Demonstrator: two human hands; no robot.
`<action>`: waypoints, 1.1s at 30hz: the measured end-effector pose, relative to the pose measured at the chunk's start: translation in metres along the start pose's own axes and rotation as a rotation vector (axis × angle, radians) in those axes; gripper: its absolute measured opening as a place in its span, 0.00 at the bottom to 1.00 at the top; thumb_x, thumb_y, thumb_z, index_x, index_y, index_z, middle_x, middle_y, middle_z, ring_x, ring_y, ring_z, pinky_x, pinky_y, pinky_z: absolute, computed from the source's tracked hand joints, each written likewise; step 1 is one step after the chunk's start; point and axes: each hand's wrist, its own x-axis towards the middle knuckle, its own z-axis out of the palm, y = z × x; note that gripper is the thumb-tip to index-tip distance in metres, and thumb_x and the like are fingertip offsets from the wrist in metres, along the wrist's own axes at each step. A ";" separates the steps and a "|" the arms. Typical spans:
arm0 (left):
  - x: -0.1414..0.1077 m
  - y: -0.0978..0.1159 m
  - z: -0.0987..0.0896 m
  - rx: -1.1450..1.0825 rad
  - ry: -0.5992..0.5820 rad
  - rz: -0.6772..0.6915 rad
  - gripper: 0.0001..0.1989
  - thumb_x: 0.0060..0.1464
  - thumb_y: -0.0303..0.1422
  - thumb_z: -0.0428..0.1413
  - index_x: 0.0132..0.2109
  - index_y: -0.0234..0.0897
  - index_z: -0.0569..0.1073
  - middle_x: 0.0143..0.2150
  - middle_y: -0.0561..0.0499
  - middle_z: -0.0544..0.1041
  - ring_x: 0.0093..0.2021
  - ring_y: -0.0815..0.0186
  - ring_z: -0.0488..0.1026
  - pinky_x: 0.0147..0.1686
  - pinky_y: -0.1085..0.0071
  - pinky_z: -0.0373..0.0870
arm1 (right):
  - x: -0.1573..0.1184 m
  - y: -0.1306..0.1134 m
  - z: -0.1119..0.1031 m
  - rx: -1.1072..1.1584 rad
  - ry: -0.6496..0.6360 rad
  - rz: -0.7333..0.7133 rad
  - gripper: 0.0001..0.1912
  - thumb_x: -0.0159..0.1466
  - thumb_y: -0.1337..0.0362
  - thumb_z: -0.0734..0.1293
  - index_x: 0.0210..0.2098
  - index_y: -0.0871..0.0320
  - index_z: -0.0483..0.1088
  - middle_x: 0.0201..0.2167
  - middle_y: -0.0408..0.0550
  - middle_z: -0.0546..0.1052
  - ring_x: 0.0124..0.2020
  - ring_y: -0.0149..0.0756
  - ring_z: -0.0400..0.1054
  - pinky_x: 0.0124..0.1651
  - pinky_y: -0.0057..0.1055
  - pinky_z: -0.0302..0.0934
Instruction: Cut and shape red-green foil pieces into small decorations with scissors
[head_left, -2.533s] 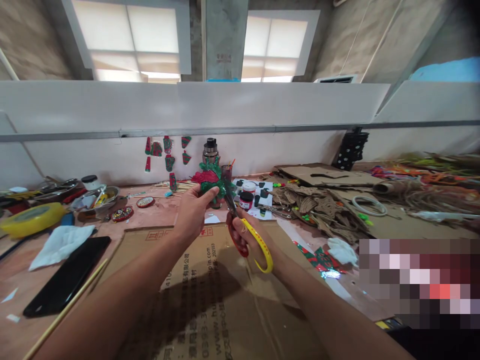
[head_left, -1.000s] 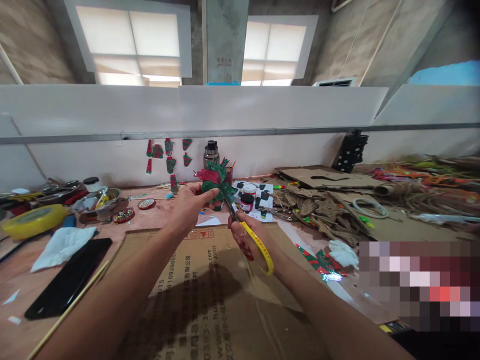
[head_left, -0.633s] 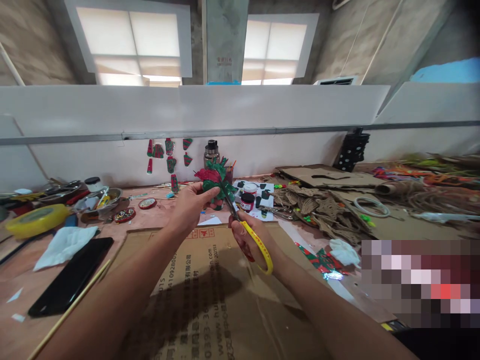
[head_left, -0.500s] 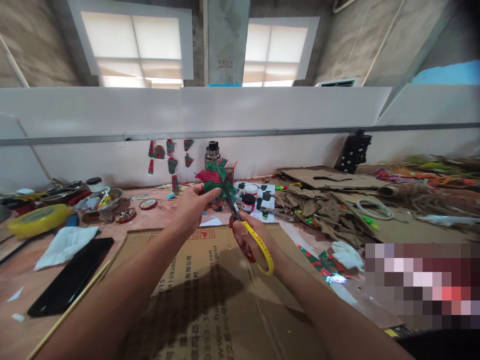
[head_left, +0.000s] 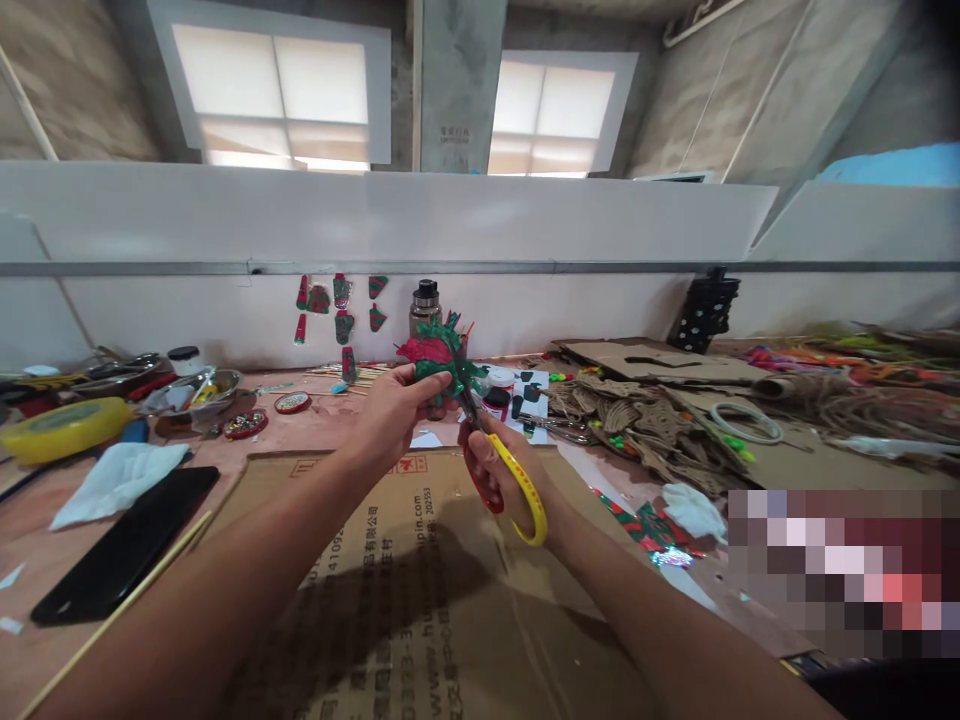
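Between thumb and fingers, my left hand pinches a crumpled red and green piece above the far edge of a printed cardboard sheet. My right hand is wrapped round the handles of scissors, one loop yellow and the other red. The dark blades point up and reach the green right side of the piece; whether they are fully closed is too small to tell. Part of the piece is hidden behind my left thumb.
On the left lie a black phone, a white tissue, yellow tape and a metal bowl. A bottle and jars stand behind my hands. Brown netting and cardboard are at the right. Red and green pieces hang on the white wall.
The view has shifted slightly. Both hands still hold the piece and the scissors; the scissors' handle loops look a little further apart and the piece has turned slightly.
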 end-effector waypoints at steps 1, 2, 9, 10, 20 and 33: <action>0.000 -0.001 0.000 -0.006 0.003 -0.007 0.17 0.35 0.34 0.74 0.30 0.33 0.75 0.27 0.51 0.78 0.24 0.69 0.73 0.29 0.70 0.71 | 0.000 0.001 0.000 -0.010 0.007 -0.008 0.32 0.59 0.31 0.67 0.41 0.53 0.63 0.19 0.33 0.57 0.15 0.25 0.48 0.15 0.25 0.45; 0.001 -0.002 -0.001 -0.008 0.008 -0.015 0.17 0.36 0.34 0.74 0.30 0.33 0.75 0.28 0.50 0.79 0.24 0.68 0.73 0.28 0.70 0.70 | 0.000 0.001 0.000 -0.021 0.012 -0.017 0.31 0.60 0.31 0.66 0.40 0.53 0.62 0.19 0.33 0.58 0.15 0.25 0.48 0.15 0.25 0.46; 0.010 0.013 -0.017 0.040 0.093 0.066 0.18 0.40 0.39 0.73 0.33 0.33 0.78 0.33 0.49 0.80 0.29 0.69 0.73 0.28 0.72 0.68 | 0.002 0.001 -0.004 -0.025 -0.026 0.033 0.32 0.58 0.31 0.68 0.38 0.53 0.62 0.19 0.32 0.57 0.15 0.23 0.45 0.14 0.23 0.45; 0.011 0.016 -0.019 0.043 0.091 0.083 0.18 0.39 0.38 0.73 0.33 0.33 0.77 0.33 0.49 0.80 0.29 0.70 0.73 0.28 0.73 0.68 | 0.002 0.001 -0.004 -0.028 -0.028 0.035 0.31 0.58 0.32 0.69 0.38 0.53 0.63 0.19 0.32 0.57 0.15 0.23 0.45 0.14 0.23 0.45; 0.012 0.017 -0.025 0.139 0.025 -0.050 0.16 0.38 0.28 0.72 0.29 0.35 0.71 0.27 0.50 0.77 0.21 0.72 0.70 0.21 0.75 0.64 | 0.004 0.002 -0.004 0.084 0.021 -0.011 0.30 0.58 0.34 0.70 0.36 0.53 0.61 0.19 0.33 0.59 0.15 0.24 0.48 0.15 0.23 0.47; 0.019 0.025 -0.043 0.247 -0.058 -0.019 0.19 0.39 0.41 0.74 0.34 0.33 0.80 0.32 0.46 0.80 0.27 0.66 0.75 0.28 0.69 0.72 | 0.011 0.018 -0.012 0.125 -0.088 0.010 0.19 0.63 0.47 0.68 0.34 0.54 0.60 0.18 0.31 0.59 0.14 0.23 0.48 0.16 0.21 0.46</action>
